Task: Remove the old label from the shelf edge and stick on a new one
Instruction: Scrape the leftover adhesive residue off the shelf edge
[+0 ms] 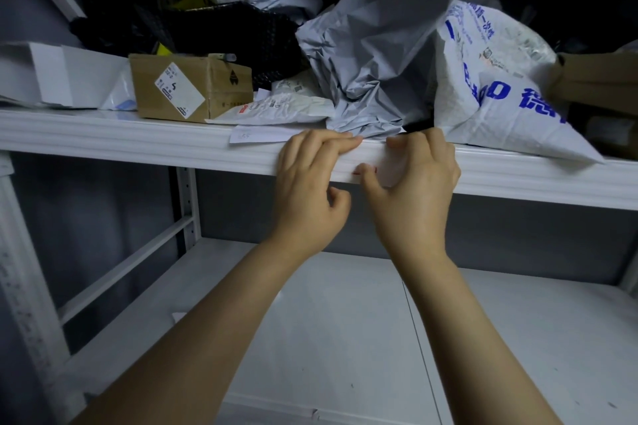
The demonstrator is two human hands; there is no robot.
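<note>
A dim storeroom holds white metal racking. Its upper shelf is crowded with parcels: a cardboard box (193, 86), a crumpled grey mailer bag (373, 55) and a white sack (500, 97) printed in blue. A lower shelf (345, 321) lies beneath. On the front of the shelf edge (138, 145), between the two hands, sits a pale label (375, 158), flat against the metal; whether it is the old one or the new one cannot be told. The left hand (310, 183) lays fairly straight fingers along the top of the edge, tips touching the label's left end, with the thumb tucked below the lip. The right hand (417, 190) spans the label from top to bottom, its curled fingers at the upper border and its thumb at the lower one, pinching it against the edge. A loose paper slip (259, 134) rests on the shelf lip just left of the hands. The step looks like seating or working the label on the edge. To do it well, keep one hand anchoring an end while the other moves along it in one direction, square to the ribs of the edge, so that no crease or bubble forms and the mailer bag above is not caught.
</note>
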